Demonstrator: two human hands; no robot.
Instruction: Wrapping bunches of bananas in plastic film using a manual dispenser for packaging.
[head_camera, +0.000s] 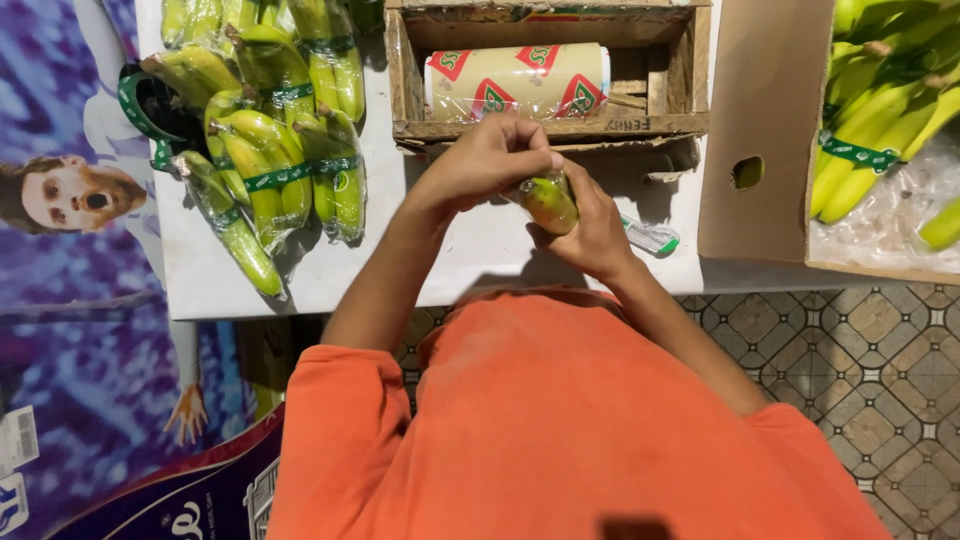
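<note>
Together, we are holding both hands over the white table (470, 262), just in front of the wooden crate (548, 128). Our left hand (487, 160) is reaching in from the left with the wrist bent, its fingers curling down and pinching the top end of the wrapped banana bundle (548, 201). Our right hand (594, 228) is coming up from below, cupping the bundle from the right and underneath, fingers closing around it. The bundle is sitting between the two hands, above the table near its front edge; it is looking green with a reddish-yellow patch and a shiny film skin. We are seeing a roll of cling film (517, 81) lying inside the crate, wrapped green bananas (270, 140) piling up on the left, and a small green-and-white scrap (652, 238) lying just right of our right hand.
</note>
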